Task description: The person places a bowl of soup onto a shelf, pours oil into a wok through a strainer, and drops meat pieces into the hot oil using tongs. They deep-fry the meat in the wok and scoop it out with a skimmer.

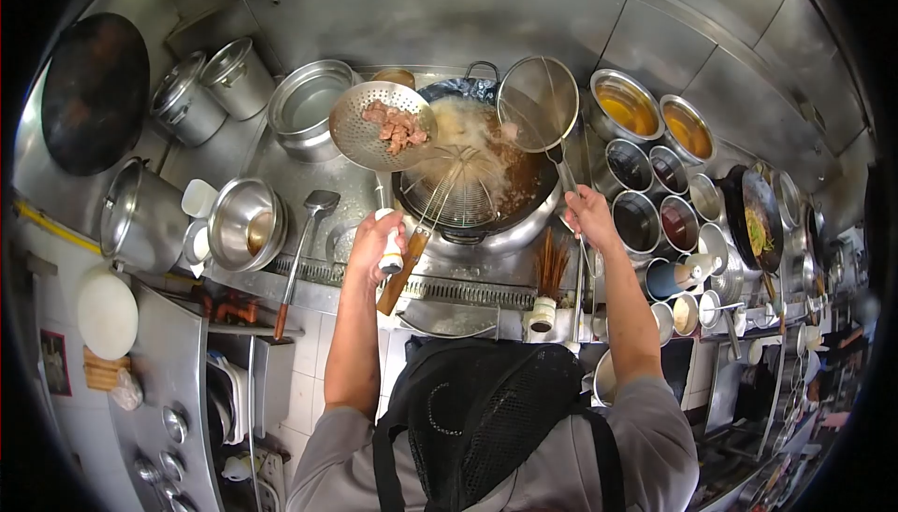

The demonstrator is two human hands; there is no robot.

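My left hand is wrapped around the white handle of a perforated ladle. Browned meat pieces lie in its bowl, raised beside the wok. In my right hand is the handle of a fine-mesh skimmer, held over the wok's far right side. The dark wok holds bubbling, foaming liquid, with steam above it. A wire strainer with a wooden handle rests across the wok, its handle pointing toward me, close to my left hand.
Left of the wok stand a large pot, metal bowls and a long-handled wok spatula. Bowls of orange liquid and several sauce pots line the right. A bamboo brush stands at the front edge.
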